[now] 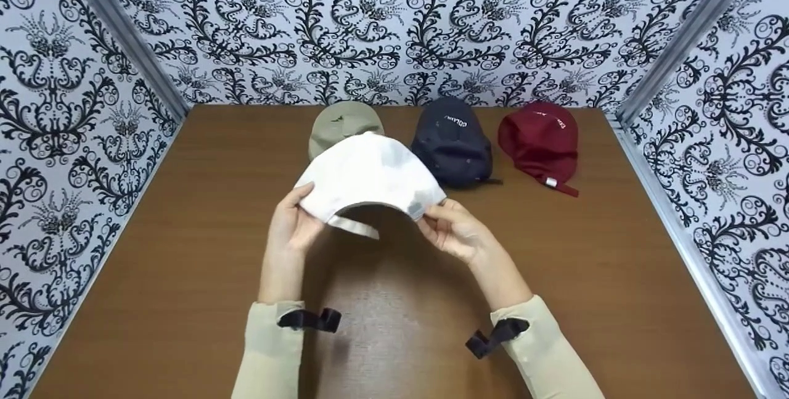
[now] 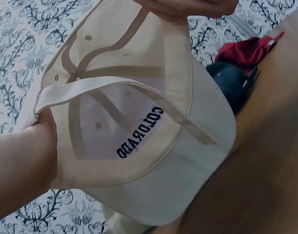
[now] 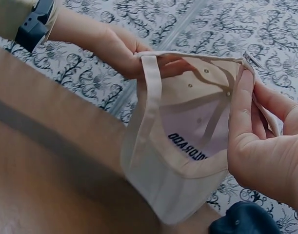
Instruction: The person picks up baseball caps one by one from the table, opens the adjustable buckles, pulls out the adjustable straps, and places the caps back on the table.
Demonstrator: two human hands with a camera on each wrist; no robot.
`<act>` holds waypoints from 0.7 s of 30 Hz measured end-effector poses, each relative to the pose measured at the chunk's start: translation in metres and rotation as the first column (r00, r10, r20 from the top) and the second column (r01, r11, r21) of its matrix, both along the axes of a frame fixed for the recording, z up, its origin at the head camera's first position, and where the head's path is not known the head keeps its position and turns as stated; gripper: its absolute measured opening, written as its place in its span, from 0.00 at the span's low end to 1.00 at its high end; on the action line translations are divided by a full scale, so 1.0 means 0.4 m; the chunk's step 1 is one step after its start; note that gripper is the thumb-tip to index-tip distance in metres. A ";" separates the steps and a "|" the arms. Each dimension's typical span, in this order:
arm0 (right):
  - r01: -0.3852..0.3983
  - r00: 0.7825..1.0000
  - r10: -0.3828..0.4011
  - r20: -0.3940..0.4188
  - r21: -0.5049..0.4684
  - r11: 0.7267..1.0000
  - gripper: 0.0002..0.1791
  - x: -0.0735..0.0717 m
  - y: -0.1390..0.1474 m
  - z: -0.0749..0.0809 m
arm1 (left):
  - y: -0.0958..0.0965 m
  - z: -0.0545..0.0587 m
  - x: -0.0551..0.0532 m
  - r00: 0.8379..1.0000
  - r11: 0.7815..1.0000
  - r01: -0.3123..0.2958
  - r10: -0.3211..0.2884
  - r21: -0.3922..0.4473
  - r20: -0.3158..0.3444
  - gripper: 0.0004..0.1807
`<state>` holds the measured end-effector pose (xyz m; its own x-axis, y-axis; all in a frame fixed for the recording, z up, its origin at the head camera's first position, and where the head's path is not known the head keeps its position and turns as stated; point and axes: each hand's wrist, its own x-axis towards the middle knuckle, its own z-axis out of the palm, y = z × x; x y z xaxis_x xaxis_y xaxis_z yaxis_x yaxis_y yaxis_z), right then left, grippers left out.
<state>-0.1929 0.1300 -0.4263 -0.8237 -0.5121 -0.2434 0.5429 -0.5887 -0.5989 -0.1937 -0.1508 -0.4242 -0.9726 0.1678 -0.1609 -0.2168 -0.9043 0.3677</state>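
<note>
A white baseball cap (image 1: 370, 171) is held up above the table, its back opening toward me. My left hand (image 1: 293, 220) grips the cap's left side, partly inside the rim in the right wrist view. The right hand (image 1: 456, 229) pinches the opposite edge of the back opening between thumb and fingers. A loose strap (image 1: 354, 227) hangs undone from the left side. In the left wrist view, the cap's cream inside (image 2: 109, 53) shows the stitching COLORADO (image 2: 140, 132) reversed, with the brim (image 2: 202, 141) pointing away from me. The brim is hidden in the head view.
Behind the white cap lie a khaki cap (image 1: 345, 118), partly covered, a navy cap (image 1: 453, 140), and a dark red cap (image 1: 542, 140) with its strap trailing. They line the back of the brown table (image 1: 216, 201). Patterned walls (image 1: 382, 29) stand on three sides.
</note>
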 end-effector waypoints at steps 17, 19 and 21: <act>-0.137 0.991 0.135 0.026 0.176 0.975 0.11 0.022 -0.074 -0.072 | -0.152 -0.098 0.094 0.979 0.984 0.134 -0.150 0.119 0.140 0.23; -0.147 0.989 0.146 0.020 0.197 0.969 0.12 0.022 -0.078 -0.074 | -0.164 -0.107 0.113 0.976 0.980 0.137 -0.159 0.145 0.149 0.24; -0.157 0.987 0.158 0.013 0.219 0.963 0.11 0.020 -0.081 -0.075 | -0.173 -0.114 0.131 0.975 0.981 0.133 -0.155 0.145 0.157 0.25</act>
